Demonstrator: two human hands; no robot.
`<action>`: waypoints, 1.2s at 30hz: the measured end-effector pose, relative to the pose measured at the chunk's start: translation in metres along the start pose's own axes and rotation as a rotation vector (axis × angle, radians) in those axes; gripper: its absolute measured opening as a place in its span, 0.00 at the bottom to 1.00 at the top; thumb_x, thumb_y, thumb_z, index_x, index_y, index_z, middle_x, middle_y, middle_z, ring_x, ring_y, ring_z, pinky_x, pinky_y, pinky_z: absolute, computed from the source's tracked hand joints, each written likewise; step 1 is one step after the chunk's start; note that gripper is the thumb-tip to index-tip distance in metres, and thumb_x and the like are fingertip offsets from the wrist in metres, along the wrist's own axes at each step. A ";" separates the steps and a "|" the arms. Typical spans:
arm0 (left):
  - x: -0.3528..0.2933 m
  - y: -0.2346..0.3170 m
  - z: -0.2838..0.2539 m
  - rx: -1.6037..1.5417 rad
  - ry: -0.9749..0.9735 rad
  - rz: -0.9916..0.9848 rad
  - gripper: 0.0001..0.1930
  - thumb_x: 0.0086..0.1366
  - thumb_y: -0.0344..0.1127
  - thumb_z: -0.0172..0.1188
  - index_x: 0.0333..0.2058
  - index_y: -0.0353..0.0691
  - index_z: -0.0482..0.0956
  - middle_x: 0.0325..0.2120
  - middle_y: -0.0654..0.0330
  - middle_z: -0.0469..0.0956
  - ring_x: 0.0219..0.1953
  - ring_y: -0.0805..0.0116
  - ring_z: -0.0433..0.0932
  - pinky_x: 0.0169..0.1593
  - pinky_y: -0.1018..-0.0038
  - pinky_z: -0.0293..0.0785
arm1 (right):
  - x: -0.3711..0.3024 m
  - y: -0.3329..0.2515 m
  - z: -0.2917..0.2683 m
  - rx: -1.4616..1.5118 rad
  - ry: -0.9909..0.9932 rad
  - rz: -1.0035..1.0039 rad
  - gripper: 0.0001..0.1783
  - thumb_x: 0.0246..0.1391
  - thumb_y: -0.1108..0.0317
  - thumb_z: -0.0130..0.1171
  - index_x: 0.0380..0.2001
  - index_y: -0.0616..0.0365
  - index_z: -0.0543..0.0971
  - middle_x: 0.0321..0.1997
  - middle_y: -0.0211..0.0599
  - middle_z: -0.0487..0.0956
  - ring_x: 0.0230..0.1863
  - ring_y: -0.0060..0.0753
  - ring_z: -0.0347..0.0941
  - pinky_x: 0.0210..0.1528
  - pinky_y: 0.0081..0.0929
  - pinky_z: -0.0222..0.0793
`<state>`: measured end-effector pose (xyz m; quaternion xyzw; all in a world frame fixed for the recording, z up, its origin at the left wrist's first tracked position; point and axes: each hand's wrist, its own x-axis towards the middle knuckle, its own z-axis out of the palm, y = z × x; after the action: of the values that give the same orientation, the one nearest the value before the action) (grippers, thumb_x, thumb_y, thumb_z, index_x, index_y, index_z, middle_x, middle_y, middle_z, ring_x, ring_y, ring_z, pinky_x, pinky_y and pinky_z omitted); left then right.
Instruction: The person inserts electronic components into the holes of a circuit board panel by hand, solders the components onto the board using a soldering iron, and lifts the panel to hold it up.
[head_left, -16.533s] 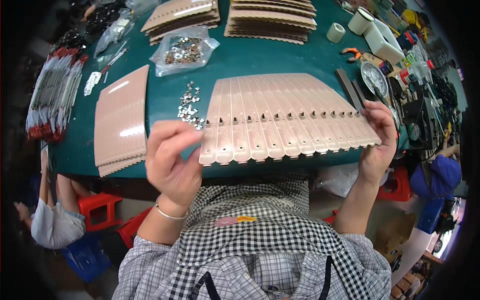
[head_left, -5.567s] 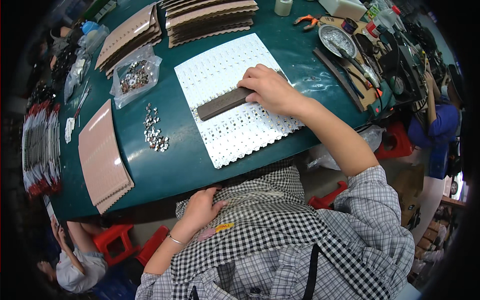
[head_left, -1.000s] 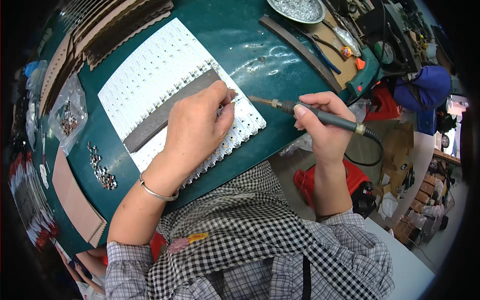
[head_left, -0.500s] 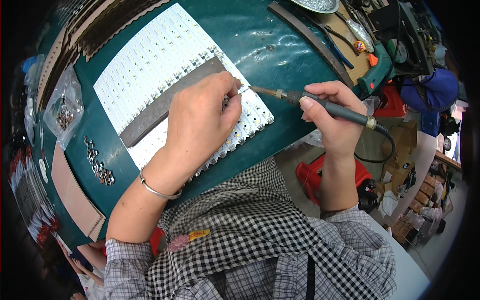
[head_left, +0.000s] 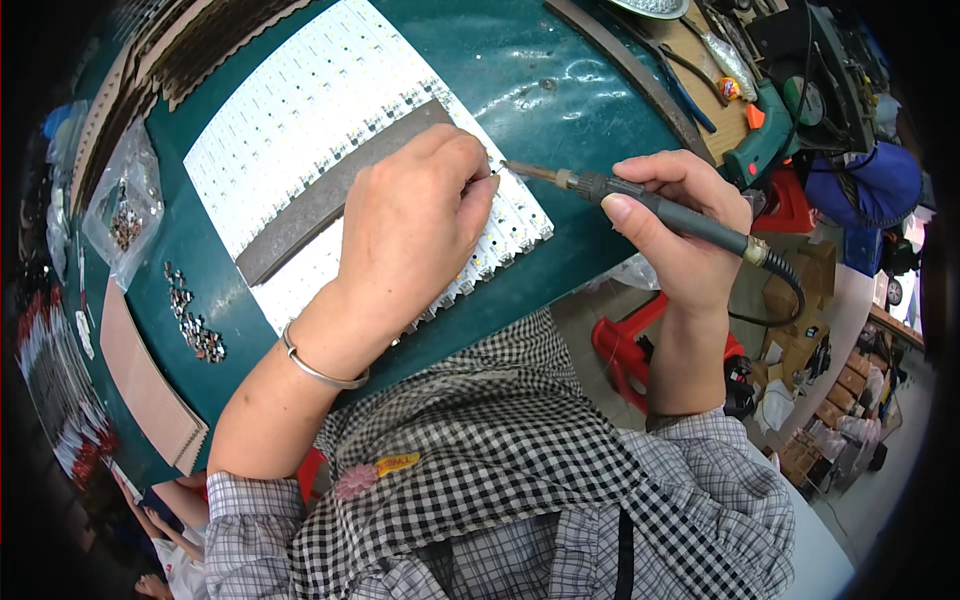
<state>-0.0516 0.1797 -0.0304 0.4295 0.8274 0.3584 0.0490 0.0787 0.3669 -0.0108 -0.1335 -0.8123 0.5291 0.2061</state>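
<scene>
Holding small metal parts (head_left: pixel 124 222): clear bag (head_left: pixel 122 192)

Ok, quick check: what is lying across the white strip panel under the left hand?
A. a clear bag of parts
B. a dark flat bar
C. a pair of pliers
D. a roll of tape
B: a dark flat bar lies diagonally across the white strip panel, with the left hand resting on its near end while the right hand holds a soldering iron.

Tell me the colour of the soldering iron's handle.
Dark grey, on the soldering iron in the right hand; the head view shows it.
</scene>
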 end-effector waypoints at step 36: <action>-0.014 -0.004 -0.009 -0.032 0.010 -0.087 0.03 0.55 0.23 0.62 0.29 0.34 0.77 0.31 0.60 0.80 0.20 0.78 0.69 0.25 0.80 0.68 | -0.002 0.002 0.013 0.021 0.010 -0.072 0.12 0.43 0.74 0.71 0.32 0.64 0.82 0.21 0.28 0.78 0.21 0.11 0.69 0.22 0.10 0.60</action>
<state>-0.0490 0.1625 -0.0293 0.3906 0.8397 0.3713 0.0671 0.0747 0.3563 -0.0179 -0.1045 -0.8099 0.5291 0.2306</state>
